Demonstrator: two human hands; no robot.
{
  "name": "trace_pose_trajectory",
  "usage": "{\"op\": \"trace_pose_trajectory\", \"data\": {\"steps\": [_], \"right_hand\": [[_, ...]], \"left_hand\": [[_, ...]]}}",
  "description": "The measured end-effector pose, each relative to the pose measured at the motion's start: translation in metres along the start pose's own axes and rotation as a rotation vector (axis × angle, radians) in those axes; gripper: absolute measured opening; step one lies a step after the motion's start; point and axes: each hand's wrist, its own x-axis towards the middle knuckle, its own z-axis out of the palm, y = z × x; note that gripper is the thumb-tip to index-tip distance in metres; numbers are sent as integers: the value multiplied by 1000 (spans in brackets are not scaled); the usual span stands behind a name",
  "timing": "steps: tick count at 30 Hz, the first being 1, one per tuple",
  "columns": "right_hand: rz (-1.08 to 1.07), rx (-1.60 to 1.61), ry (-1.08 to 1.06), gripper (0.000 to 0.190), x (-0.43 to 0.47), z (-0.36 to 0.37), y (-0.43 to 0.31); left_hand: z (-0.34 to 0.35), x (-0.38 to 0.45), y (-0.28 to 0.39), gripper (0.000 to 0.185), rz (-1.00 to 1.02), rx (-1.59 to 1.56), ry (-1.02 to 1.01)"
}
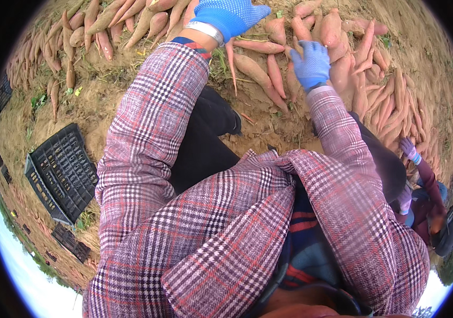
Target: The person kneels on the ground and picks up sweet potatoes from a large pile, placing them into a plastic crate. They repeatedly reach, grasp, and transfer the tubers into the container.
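My left hand (228, 16), in a blue dotted knit glove, is at the top edge, partly cut off by the picture's rim. One finger points right; whether it holds anything cannot be told. My right hand (312, 65), also in a blue glove, lies lower and to the right among the sweet potatoes, fingers and thumb apart, nothing visible in its grasp. Its fingertips are close to a sweet potato (301, 28). A long sweet potato (255, 73) and a thinner one (276, 75) lie on the soil between my hands and my knees. A large one (342, 73) is right beside my right hand.
Rows of sweet potatoes (393, 107) curve down the right side and across the upper left (109, 24). A black plastic crate (63, 175) rests tilted on the soil at left, with another crate (71, 242) behind it. A co-worker's gloved hand (410, 150) reaches in at right.
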Motion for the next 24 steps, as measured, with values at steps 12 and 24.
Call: {"op": "trace_pose_trajectory", "data": {"steps": [12,24], "right_hand": [[44,3,-497,53,-18,51,-57],[473,1674,-288,62,6,-20,62]], "left_hand": [[2,11,11,58,-32,-19,-58],[-3,5,6,59,14,-39,3]]}}
